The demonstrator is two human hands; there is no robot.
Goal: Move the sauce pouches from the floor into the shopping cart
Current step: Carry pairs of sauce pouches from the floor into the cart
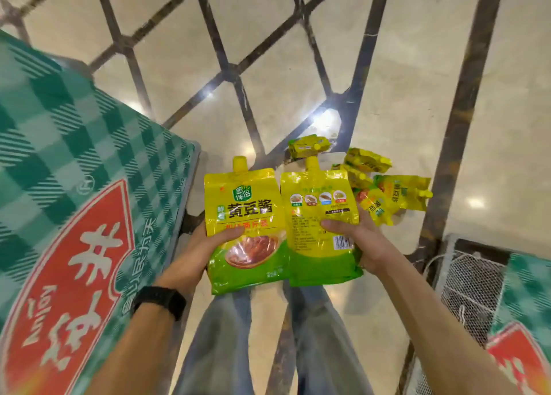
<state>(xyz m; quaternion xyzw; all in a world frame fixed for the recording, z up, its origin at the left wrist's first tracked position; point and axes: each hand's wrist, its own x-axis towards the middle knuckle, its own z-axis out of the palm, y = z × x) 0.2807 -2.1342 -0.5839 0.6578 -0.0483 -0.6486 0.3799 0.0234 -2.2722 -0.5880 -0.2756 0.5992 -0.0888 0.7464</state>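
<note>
My left hand [205,251] grips a yellow-green sauce pouch [246,204] by its lower left edge, front label facing me, spout up. My right hand [354,236] holds a second sauce pouch [316,215] with its back label and barcode showing. Both pouches are upright, side by side, above my legs. Several more yellow pouches [399,192] lie in a loose pile on the floor just beyond my right hand. A shopping cart [465,278] with a wire mesh basket shows at the lower right, partly cut off.
A large green checkered panel with a red label [74,215] fills the left side, close to my left arm. Another green checkered piece [527,299] sits by the cart at right. The floor [298,81] is glossy beige tile with dark lattice lines.
</note>
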